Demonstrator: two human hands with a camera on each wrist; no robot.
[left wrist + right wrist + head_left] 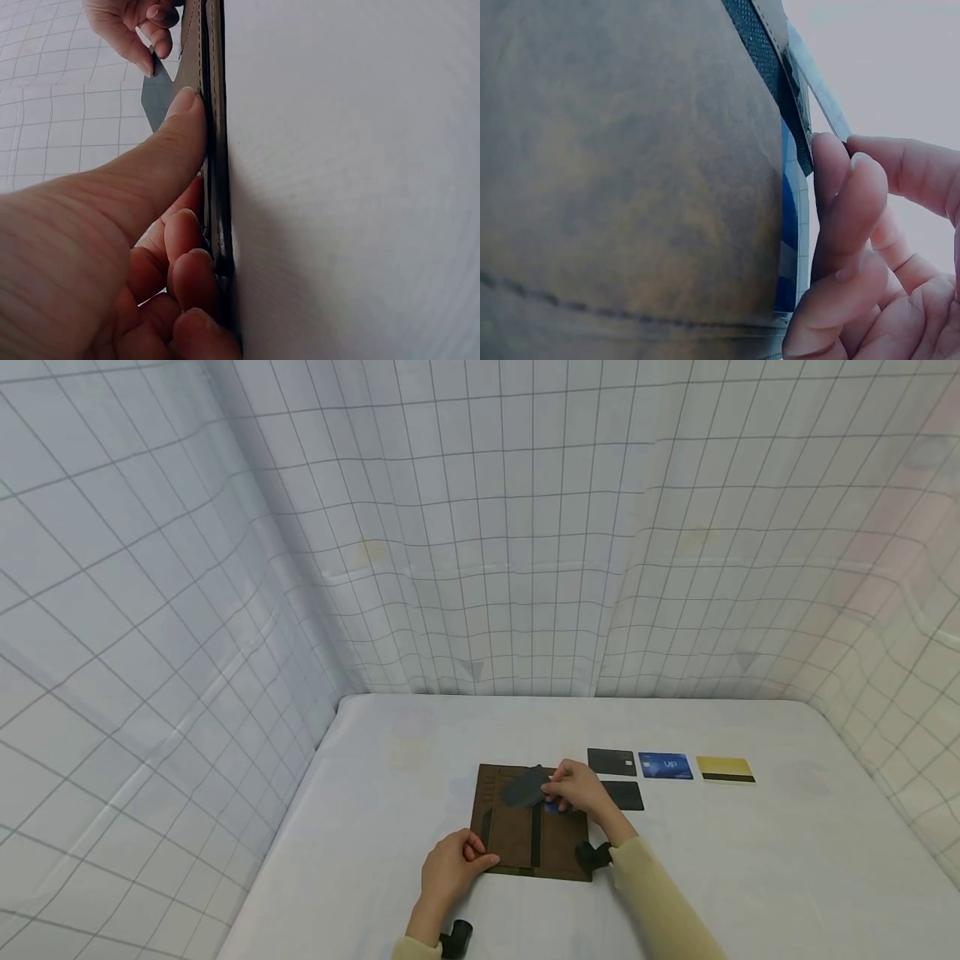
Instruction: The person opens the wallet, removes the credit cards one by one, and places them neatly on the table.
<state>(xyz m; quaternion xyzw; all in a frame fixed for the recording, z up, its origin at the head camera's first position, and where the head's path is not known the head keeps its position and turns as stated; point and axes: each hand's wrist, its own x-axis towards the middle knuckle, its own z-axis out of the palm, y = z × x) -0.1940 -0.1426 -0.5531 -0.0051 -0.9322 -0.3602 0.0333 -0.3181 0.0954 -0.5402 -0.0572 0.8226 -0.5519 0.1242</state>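
Note:
A brown leather wallet [512, 837] lies opened flat on the white table, with stitched edges, dark bands and slots along its upper left. My right hand [581, 789] pinches a dark grey card [527, 785] between thumb and fingertips, tilted over the wallet's upper part. Whether the card's lower edge touches a slot, I cannot tell. Under that hand a strip of a blue card [788, 195] shows at the wallet. At the lower left corner my left hand [450, 866] holds the wallet's edge, thumb on top and fingers curled along the side.
Right of the wallet lie a black card [611, 762], a blue card [666, 766] and a yellow card [725, 768] in a row. A second dark card [624, 795] lies below the black one, partly behind my right hand. Checked white curtains [480, 527] surround the table.

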